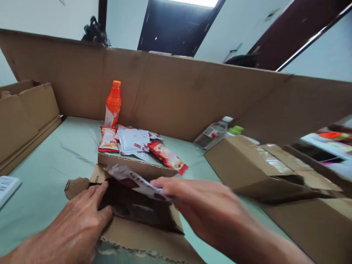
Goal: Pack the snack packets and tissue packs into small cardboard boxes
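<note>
A small open cardboard box (143, 234) lies in front of me on a pale green cloth. My left hand (74, 223) rests on its left side, fingers curled at the opening with a brown packet (134, 209) under them. My right hand (198, 205) reaches in from the right, its fingers closed on a blurred white and dark sachet (134, 179) above the box opening. Behind the box, on a flap (132, 165), lie several red and white snack sachets (134, 143).
An orange drink bottle (113, 104) stands by the tall cardboard wall (192, 99) at the back. A clear bottle (213, 132) lies on its side at the right, beside a larger open carton (264, 172). More cardboard (24, 117) is stacked at left. A white item (7, 187) sits at the left edge.
</note>
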Available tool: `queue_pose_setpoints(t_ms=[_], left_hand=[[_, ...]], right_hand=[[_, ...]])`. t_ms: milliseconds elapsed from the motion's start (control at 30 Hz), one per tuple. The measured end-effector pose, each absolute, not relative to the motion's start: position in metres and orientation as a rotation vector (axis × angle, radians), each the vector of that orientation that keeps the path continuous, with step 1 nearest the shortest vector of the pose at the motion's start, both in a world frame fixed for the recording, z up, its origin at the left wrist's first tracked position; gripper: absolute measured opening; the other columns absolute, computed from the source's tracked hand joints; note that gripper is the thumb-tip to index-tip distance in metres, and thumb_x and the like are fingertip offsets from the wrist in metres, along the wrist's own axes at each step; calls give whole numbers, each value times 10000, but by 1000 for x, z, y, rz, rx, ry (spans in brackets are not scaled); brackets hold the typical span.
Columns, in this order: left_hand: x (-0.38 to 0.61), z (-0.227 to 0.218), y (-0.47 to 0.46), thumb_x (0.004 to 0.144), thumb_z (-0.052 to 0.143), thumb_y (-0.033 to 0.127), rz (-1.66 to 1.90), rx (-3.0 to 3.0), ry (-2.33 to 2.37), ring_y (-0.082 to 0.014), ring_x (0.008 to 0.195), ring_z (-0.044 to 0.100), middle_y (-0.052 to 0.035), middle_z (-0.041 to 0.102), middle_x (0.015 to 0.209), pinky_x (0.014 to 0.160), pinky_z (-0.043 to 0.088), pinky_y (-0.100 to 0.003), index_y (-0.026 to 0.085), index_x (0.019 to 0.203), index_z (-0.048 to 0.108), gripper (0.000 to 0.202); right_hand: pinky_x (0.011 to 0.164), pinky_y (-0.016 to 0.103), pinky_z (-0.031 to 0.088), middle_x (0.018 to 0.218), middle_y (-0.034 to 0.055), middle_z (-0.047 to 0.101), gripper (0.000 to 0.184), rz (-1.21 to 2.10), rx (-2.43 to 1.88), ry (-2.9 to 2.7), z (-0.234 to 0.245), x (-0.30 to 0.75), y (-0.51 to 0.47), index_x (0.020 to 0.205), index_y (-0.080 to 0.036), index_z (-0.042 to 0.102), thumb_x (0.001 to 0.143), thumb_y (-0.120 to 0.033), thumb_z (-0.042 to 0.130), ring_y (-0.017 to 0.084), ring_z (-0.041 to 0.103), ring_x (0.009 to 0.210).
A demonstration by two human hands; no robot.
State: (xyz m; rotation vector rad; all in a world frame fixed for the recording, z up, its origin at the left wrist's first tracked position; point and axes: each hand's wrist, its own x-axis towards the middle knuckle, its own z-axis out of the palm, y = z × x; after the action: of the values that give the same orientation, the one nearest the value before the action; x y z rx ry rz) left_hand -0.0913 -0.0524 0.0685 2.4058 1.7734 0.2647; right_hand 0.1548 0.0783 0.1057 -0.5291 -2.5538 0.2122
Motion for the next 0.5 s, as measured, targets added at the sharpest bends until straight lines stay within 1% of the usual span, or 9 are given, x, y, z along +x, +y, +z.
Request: queue_pose_setpoints(t_ms=[67,133,233,300,333,367,433,467,500], left_hand=[[-90,64,-55,618,530,-71,357,2351,1818,-399,1369,534,-198,484,1538,1060,539,-548,162,990,740,486],[-89,60,-55,593,553,-50,436,2352,1821,-428,1410,481,-219,421,1578,1080,514,-573,153,943,735,444],[-89,60,-52,561,580,-4,486,2420,1773,-469,1477,365,-231,313,1640,1097,477,-612,149,854,711,355],[-91,62,-50,578,593,27,488,2485,1746,-459,1493,341,-220,296,1655,1100,476,-595,153,851,693,317],[-93,62,-48,615,602,47,488,2528,1721,-439,1473,386,-217,356,1628,1089,491,-573,156,896,691,315],[-95,62,-47,672,608,74,490,2571,1677,-405,1418,475,-209,468,1561,1066,516,-536,161,962,686,313],[-100,59,-44,801,594,140,516,2628,1576,-314,1178,667,-156,697,1296,974,567,-434,171,1081,654,288],[-102,56,-42,859,576,173,536,2640,1532,-272,1033,710,-117,751,1147,917,578,-383,178,1104,637,253],[-104,52,-40,906,555,198,565,2646,1506,-239,913,716,-81,766,1029,868,575,-342,188,1101,624,207]], right_hand=[[529,235,372,730,-14,706,321,198,-656,-2869,105,144,79,823,-223,604,784,58,454,121,583,566],[522,234,318,760,0,724,314,314,-824,-3094,105,128,84,838,-204,613,741,58,470,121,591,595],[627,241,396,928,40,774,302,598,-744,-3294,102,107,89,954,-193,659,771,10,529,168,687,788],[745,275,473,1037,63,778,337,735,-591,-3389,101,104,89,1037,-191,684,783,-3,565,213,714,930],[799,295,501,1076,73,775,356,797,-516,-3400,102,107,89,1077,-192,694,791,-9,585,228,717,979],[851,311,521,1116,82,772,368,872,-451,-3360,104,112,90,1122,-196,700,806,-29,613,236,717,1025],[927,326,538,1164,80,767,344,1020,-383,-3106,113,127,99,1177,-232,713,855,-122,667,229,711,1082],[909,319,555,1123,66,779,273,1070,-376,-2910,118,134,108,1147,-256,731,887,-196,673,215,723,1044],[839,306,578,1027,50,793,179,1083,-427,-2690,122,138,121,1069,-269,753,913,-285,667,198,739,944]])
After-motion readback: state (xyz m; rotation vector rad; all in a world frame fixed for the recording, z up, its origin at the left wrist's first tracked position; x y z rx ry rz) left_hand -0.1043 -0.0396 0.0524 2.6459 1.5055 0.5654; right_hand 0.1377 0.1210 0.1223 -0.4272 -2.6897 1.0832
